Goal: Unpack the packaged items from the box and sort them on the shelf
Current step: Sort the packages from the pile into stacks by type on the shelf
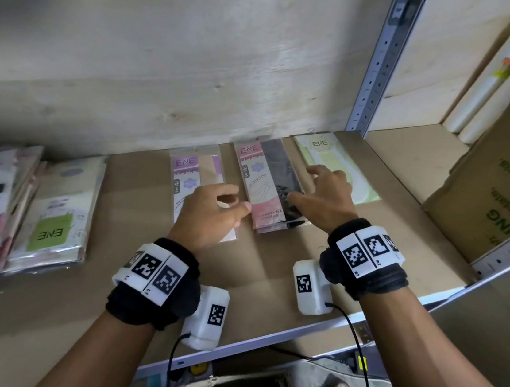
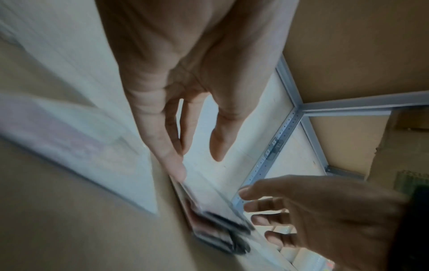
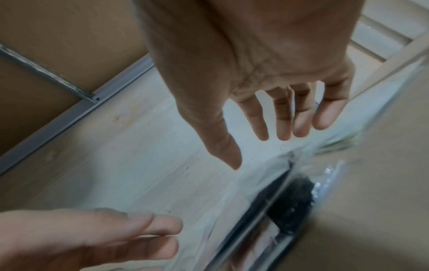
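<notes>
1. Shelf (image 1: 139,207) lined with brown cardboard, pale wood back panel, grey slotted metal upright (image 1: 375,82) at right.
2. Pink-and-black packet stack (image 1: 267,185) lies flat mid-shelf, long side running front to back, between a purple packet (image 1: 192,165) on its left and a green packet (image 1: 325,149) on its right; all three labelled ENE.
3. Left hand (image 1: 209,213) palm down over the purple packet's near end, thumb tip touching the pink stack's left edge; fingers loosely curled and spread, gripping nothing.
4. Left wrist view: fingers (image 2: 162,139) extended; one fingertip at the stack's edge.
5. Right hand (image 1: 327,192) palm down over the green packet's left part, thumb reaching onto the black side of the stack; fingers splayed, slightly bent.
6. Right wrist view: fingers (image 3: 283,117) straight and apart, above the packets; contact unclear from blur.
7. Both forearms reach in from the shelf front, black wristbands with white marker blocks.
8. Far left: pile of mixed packets (image 1: 8,207), one with a green ENE label.
9. Right bay: cardboard box (image 1: 496,183) with green print.
</notes>
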